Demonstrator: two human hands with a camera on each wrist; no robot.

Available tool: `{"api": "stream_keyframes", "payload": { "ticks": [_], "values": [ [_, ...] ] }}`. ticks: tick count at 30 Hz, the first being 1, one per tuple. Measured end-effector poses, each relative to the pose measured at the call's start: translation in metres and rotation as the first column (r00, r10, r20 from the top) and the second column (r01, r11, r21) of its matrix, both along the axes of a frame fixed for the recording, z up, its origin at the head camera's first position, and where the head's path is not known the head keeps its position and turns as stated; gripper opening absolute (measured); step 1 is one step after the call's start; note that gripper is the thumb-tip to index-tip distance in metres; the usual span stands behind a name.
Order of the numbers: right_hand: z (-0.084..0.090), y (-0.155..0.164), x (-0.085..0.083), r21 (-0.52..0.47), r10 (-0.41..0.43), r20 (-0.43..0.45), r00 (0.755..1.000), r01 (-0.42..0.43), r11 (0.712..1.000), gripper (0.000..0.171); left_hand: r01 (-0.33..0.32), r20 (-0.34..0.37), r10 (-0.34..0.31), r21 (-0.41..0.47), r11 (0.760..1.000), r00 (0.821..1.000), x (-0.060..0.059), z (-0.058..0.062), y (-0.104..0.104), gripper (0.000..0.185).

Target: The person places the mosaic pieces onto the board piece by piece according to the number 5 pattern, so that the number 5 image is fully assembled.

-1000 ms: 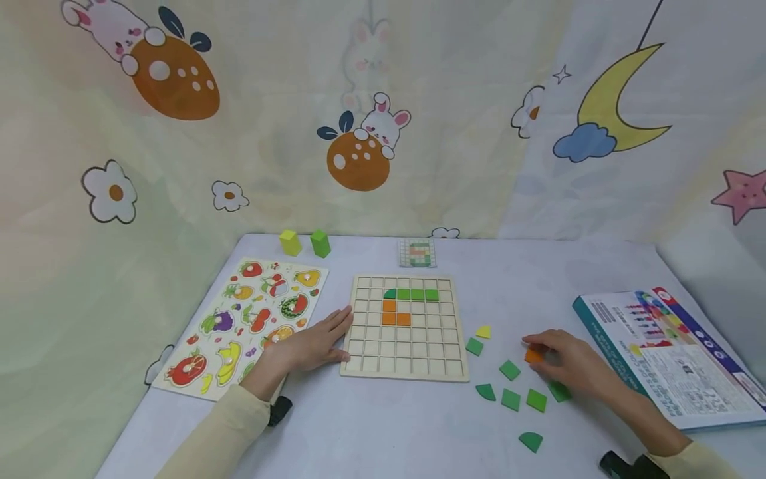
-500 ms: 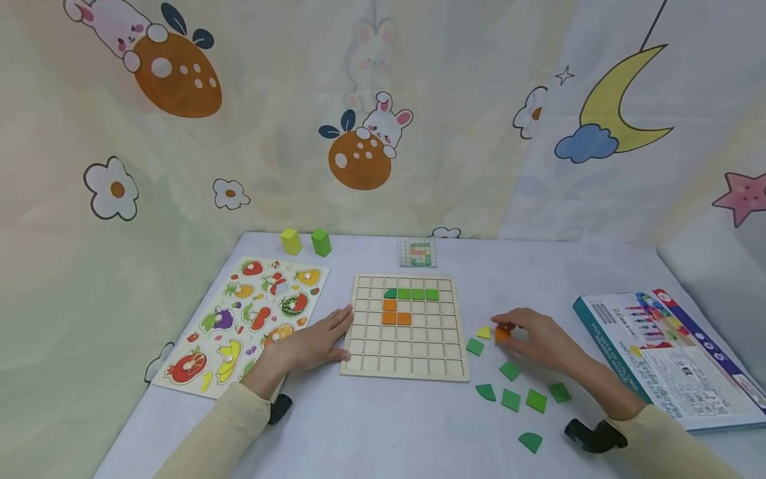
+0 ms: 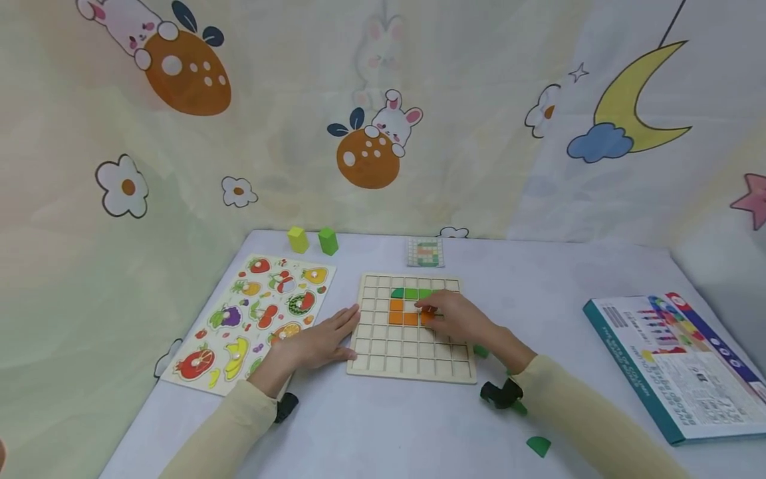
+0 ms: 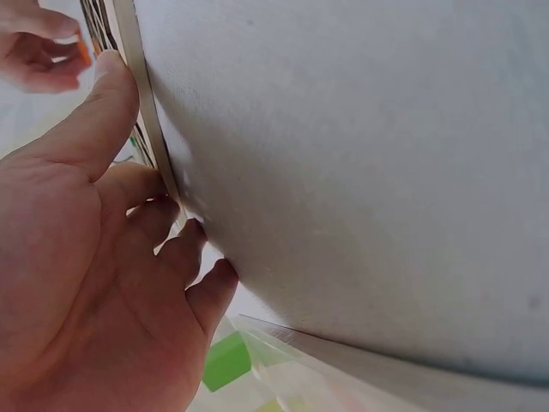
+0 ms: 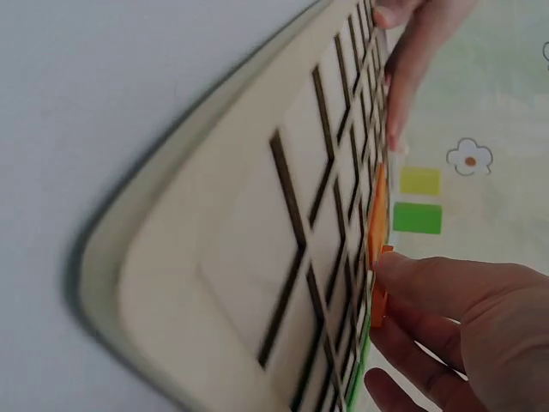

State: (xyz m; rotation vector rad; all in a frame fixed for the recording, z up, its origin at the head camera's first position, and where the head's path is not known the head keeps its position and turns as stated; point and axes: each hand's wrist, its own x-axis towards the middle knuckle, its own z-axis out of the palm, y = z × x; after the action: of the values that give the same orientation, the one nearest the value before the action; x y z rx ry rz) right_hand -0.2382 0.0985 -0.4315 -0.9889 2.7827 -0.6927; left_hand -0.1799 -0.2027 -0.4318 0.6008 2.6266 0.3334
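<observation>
A wooden grid board (image 3: pixel 413 356) lies mid-table, with a row of green tiles (image 3: pixel 411 293) near its top and orange tiles (image 3: pixel 396 311) below them. My right hand (image 3: pixel 427 313) is over the board and pinches an orange tile (image 3: pixel 426 318) next to the placed orange ones. The right wrist view shows that orange tile (image 5: pixel 376 296) between thumb and finger, at the grid board (image 5: pixel 249 257). My left hand (image 3: pixel 344 327) lies flat with straight fingers against the board's left edge. In the left wrist view its fingers (image 4: pixel 120 86) touch the board's rim (image 4: pixel 141 103).
A fruit puzzle board (image 3: pixel 251 319) lies left of the grid. A yellow block (image 3: pixel 297 239), a green block (image 3: pixel 328 241) and a pattern card (image 3: pixel 426 253) stand at the back. A box (image 3: pixel 670 359) lies at the right. Loose green pieces (image 3: pixel 538 444) lie near the right forearm.
My right hand carried the orange tile left from the loose pieces onto the board, beside the placed orange tiles. The left hand stayed at the board's edge.
</observation>
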Motion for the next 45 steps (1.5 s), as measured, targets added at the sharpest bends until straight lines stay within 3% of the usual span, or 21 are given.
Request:
{"api": "stream_keyframes", "payload": {
  "ticks": [15,22,28,35,39,45],
  "values": [
    [-0.006,-0.005,0.004,0.034,-0.015,-0.061,0.998,0.017,0.999,0.033,0.012,0.006,-0.012,-0.007,1.000,1.000,-0.001,0.002,0.002,0.086],
    [-0.005,-0.001,0.004,0.008,-0.030,-0.022,0.999,0.030,1.000,0.034,0.014,0.008,-0.014,-0.006,1.000,1.000,-0.001,0.001,0.002,0.086],
    [0.004,0.032,0.003,-0.012,-0.090,0.003,0.996,0.090,0.996,0.035,0.010,0.002,-0.010,-0.008,1.000,1.000,0.000,0.001,0.001,0.087],
    [0.008,0.086,0.009,0.034,-0.143,0.013,0.990,0.143,0.989,0.038,0.005,0.003,-0.005,-0.004,1.000,1.000,0.000,0.002,0.001,0.086],
    [0.005,0.105,0.016,0.051,-0.119,0.043,0.992,0.117,0.992,0.040,0.011,-0.006,-0.011,0.008,1.000,1.000,-0.001,0.002,0.001,0.085],
    [-0.006,0.115,0.021,0.038,-0.049,0.004,0.999,0.048,0.998,0.041,0.023,-0.002,-0.023,0.010,1.000,1.000,-0.003,-0.001,0.001,0.084]
  ]
}}
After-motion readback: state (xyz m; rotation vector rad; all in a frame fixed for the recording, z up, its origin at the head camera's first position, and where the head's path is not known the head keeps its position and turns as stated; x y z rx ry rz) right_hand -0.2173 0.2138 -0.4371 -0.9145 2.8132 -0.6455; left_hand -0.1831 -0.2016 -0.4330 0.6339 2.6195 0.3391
